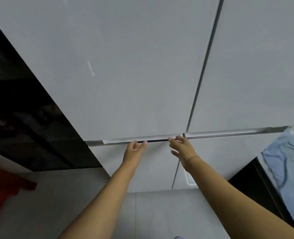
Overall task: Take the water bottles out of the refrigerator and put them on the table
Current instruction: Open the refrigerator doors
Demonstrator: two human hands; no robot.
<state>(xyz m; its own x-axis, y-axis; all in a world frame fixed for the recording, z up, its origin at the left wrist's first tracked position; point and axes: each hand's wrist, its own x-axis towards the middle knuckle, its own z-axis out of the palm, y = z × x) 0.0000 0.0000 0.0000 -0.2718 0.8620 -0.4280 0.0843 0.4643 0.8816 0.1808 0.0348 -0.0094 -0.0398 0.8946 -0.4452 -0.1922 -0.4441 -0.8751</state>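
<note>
- We find the refrigerator [125, 75] filling most of the head view: pale grey, flat-fronted, with two upper doors side by side and two lower doors beneath them.
- All four doors appear closed. A dark vertical seam [205, 66] separates the upper pair; a second seam runs between the lower pair.
- A bright metal handle strip [118, 140] runs along the bottom edge of the upper left door; a matching strip continues under the upper right door.
- The left hand [134, 151] reaches up to that strip, fingers spread and loose, fingertips [145, 143] at the lower edge of the upper left door. It grips nothing.
- The right hand [181, 149] is just beside the left, near where the four doors meet, fingers extended and unclenched. Its fingertips lie at the strip; we cannot tell whether they hook under the edge.
- A thin red cord circles the right wrist [193, 157].
- The water bottles are not visible; with the doors closed, we cannot tell where they are.
- No table is identifiable in view.
- Left of the refrigerator there is a dark surface [22, 109] and, lower, a blurred red object [3, 187].
- At the right edge we note pale blue fabric [284, 161] on a dark-sided unit.
- The floor [73, 204] below is light grey.
</note>
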